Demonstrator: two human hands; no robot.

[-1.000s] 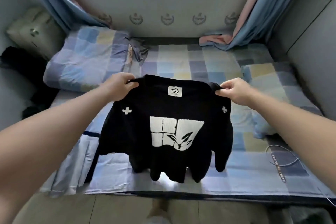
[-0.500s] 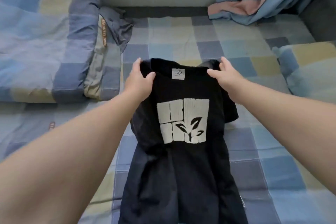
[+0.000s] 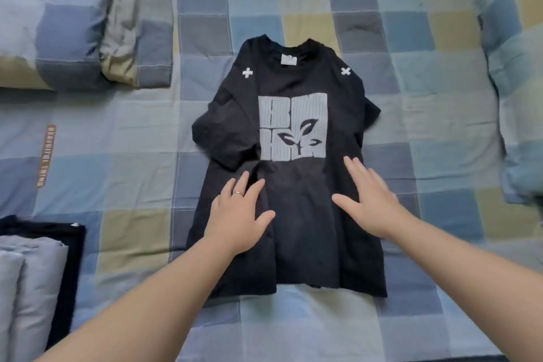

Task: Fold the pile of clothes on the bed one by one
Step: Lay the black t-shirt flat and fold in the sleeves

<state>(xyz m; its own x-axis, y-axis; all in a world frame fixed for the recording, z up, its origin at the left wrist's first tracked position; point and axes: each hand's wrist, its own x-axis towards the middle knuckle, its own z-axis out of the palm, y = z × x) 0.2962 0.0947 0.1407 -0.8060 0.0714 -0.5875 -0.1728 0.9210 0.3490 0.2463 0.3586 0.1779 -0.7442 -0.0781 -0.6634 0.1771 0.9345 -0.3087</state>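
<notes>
Fingers [image 3: 244, 185] of the left hand [image 3: 239, 216] lie straight and spread, flat on the black T-shirt [image 3: 293, 214] below its print; a ring sits on one. Right hand [image 3: 371, 200] likewise rests flat, fingers extended, gripping nothing. T-shirt lies spread face-up on the checked bedsheet [image 3: 440, 82], collar away from the person, hem nearest. White block graphic with a leaf motif on the chest, small crosses at both shoulders, label at the neck. Both sleeves are rumpled. Folded garments [image 3: 32, 267] lie at the left edge.
</notes>
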